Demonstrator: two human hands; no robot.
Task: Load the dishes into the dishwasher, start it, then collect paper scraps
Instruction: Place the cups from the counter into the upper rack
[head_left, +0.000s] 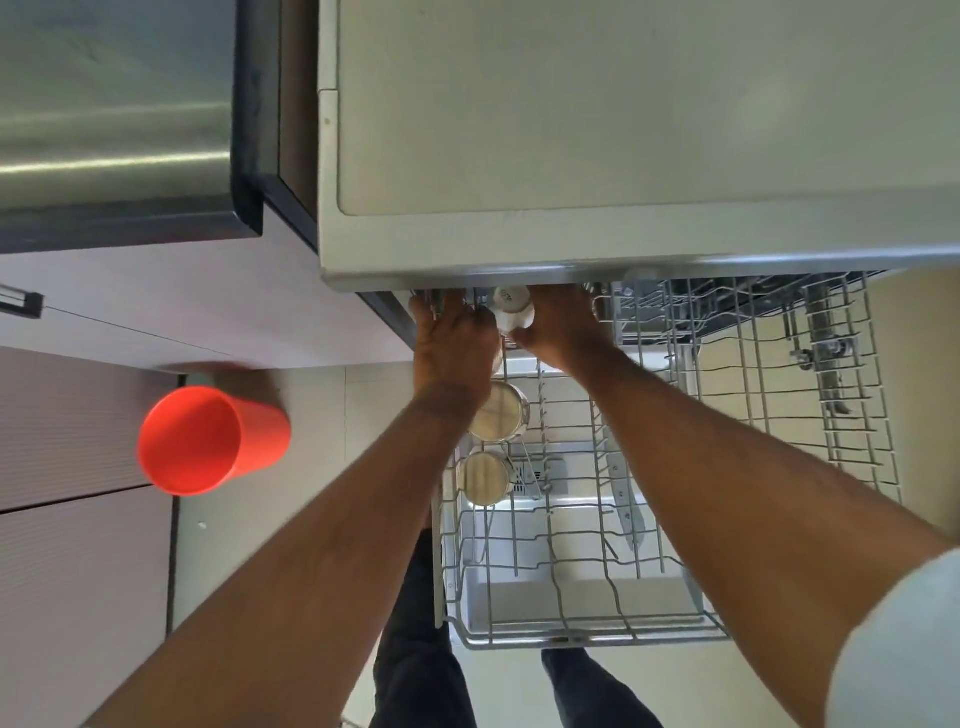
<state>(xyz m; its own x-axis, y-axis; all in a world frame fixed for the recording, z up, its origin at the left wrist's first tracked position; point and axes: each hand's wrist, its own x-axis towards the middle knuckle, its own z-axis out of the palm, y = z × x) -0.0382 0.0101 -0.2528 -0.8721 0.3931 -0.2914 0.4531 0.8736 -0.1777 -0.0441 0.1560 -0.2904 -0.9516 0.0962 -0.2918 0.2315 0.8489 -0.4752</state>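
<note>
Pale floor tiles (311, 519) run beneath a pulled-out wire dishwasher rack (675, 519), seen from straight above, with the grey countertop (623, 130) jutting over its far end. Both arms reach to that far left corner. A small white cup (513, 310) sits between the two hands, just under the counter edge: the right hand (558, 325) curls around its right side, and the left hand (454, 335) lies just beside it on the left, fingers bent down onto the rack wires. How firmly the left fingers hold the wire is hard to make out, since their tips vanish under the counter lip. Nearer along the same left row stand two steel cups (496, 415), one behind the other, the nearer one partly covered by the left forearm. An orange plastic cup (208, 441) stands on the floor to the left, well apart from the rack. Dark trouser legs (415, 649) show below, cut off by the frame.
</note>
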